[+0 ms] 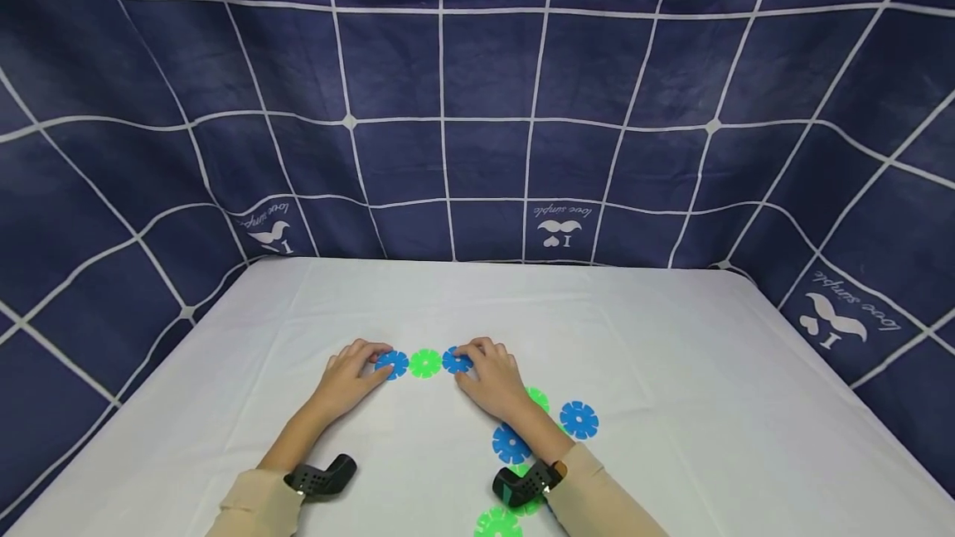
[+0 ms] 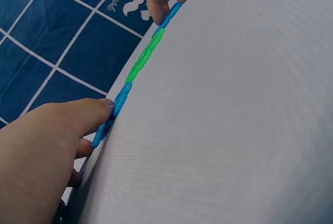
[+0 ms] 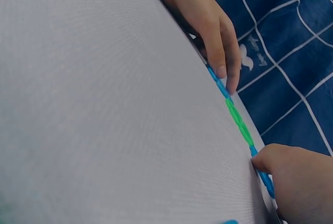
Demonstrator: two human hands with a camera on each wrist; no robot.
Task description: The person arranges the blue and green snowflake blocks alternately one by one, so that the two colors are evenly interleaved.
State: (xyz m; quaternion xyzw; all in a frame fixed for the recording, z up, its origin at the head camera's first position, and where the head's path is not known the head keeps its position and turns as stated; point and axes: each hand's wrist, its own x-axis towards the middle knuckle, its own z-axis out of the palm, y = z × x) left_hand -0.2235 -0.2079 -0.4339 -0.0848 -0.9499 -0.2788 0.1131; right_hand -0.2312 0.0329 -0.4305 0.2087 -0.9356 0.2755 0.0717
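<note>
A green interlocking disc (image 1: 425,363) sits between two blue notched discs in a short row on the white table. My left hand (image 1: 354,373) pinches the edge of the left blue disc (image 1: 392,365), its thumb (image 2: 99,110) on the near side. With thumb and fingers, my right hand (image 1: 492,377) holds the right blue disc (image 1: 450,361). In the right wrist view the green disc (image 3: 239,122) meets both blue ones edge to edge. Whether the notches are fully slotted together I cannot tell.
Near my right forearm lie more loose discs, among them a blue disc (image 1: 579,419), another blue disc (image 1: 511,444) and a green disc (image 1: 497,524). My right arm partly covers several. A dark blue checked curtain (image 1: 485,156) hangs behind the white tabletop (image 1: 671,371).
</note>
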